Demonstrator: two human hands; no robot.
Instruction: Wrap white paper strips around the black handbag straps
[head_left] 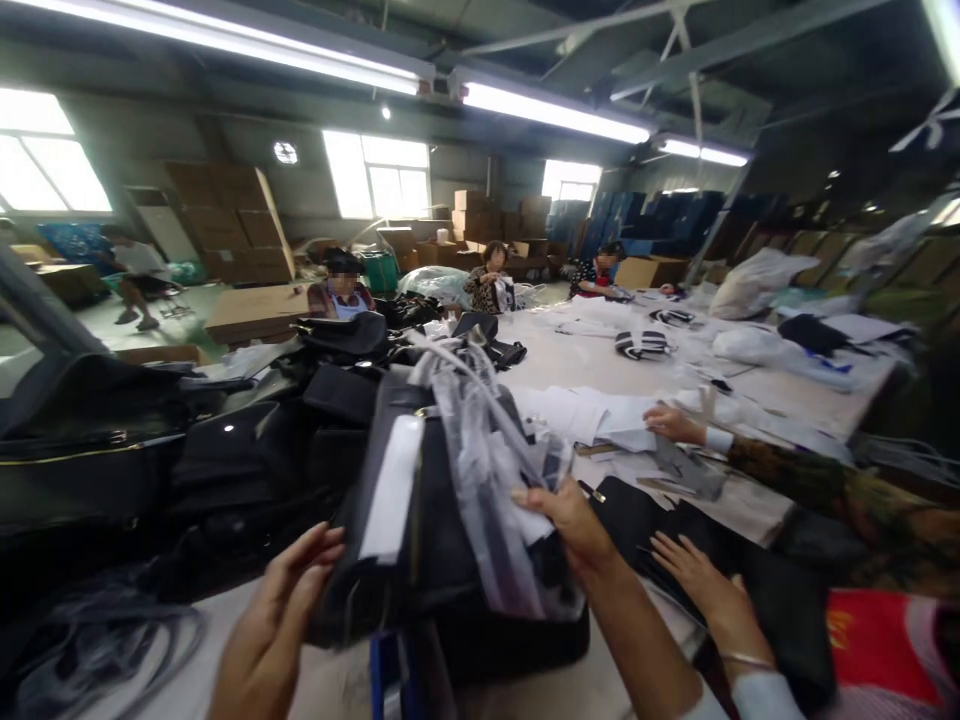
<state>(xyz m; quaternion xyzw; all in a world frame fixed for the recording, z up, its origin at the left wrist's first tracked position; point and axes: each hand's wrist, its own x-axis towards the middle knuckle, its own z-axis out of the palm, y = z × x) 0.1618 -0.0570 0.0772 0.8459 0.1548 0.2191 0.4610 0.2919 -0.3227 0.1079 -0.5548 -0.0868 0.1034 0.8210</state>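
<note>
A black handbag (444, 510) is tilted up in front of me, with a white strip (394, 490) on its side. Clear plastic (484, 500) covers its pale handles (480, 375) and hangs down its front. My right hand (570, 525) grips the bag's right side, thumb over the plastic and a white paper. My left hand (281, 610) is at the bag's left edge, fingers extended and thumb apart; firm contact is unclear. Below the bag a blue object (390, 675) partly shows.
Black bags (247, 470) are heaped on the left. At right, a co-worker's hand (697, 580) lies on black material (780, 600); another person's hand (675, 425) touches white sheets (619, 420). Several people sit beyond the table (559, 350). Plastic-wrapped tubing (169, 640) lies lower left.
</note>
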